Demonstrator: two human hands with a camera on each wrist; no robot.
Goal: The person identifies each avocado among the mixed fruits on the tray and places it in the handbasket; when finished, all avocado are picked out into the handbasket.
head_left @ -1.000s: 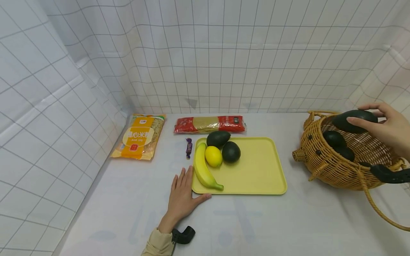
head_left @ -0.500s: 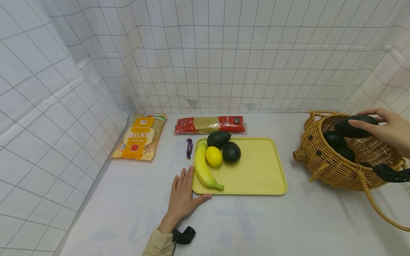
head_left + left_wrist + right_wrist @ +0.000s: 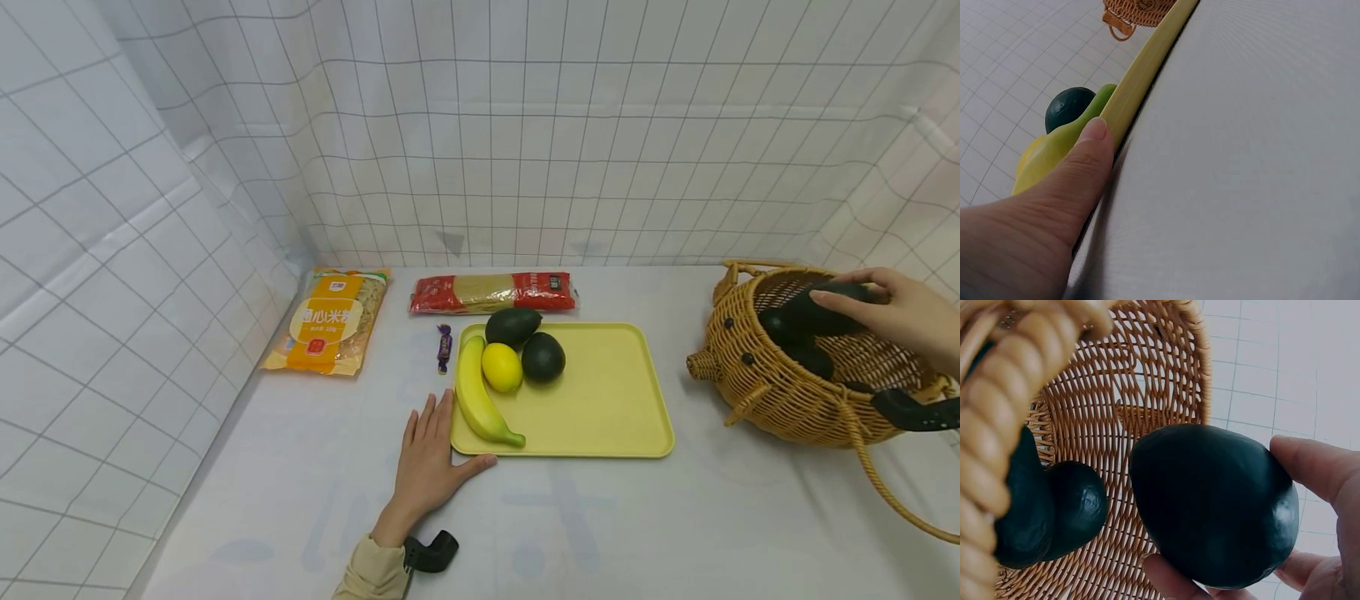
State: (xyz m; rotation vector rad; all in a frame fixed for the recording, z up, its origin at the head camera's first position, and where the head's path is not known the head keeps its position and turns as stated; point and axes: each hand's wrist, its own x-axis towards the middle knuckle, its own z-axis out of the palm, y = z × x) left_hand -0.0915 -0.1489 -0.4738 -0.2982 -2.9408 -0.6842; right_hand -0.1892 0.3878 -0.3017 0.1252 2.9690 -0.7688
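Gridded white cloth (image 3: 570, 125) is hanging behind a pale table (image 3: 600, 517). The right hand (image 3: 911, 312) is gripping one dark avocado (image 3: 1210, 506), fingers curled round it, at one wicker basket's (image 3: 795, 412) mouth; at least two others (image 3: 1079, 509) are sitting below. The left hand (image 3: 426, 471) is lying spread, touching one tray (image 3: 600, 408); rightward, one banana (image 3: 477, 400), one lemon (image 3: 501, 367) and two avocados (image 3: 543, 358) are resting.

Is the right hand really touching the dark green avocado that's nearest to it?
Touching. The right wrist view shows the right hand gripping the avocado, with contact at its upper right and lower edges.
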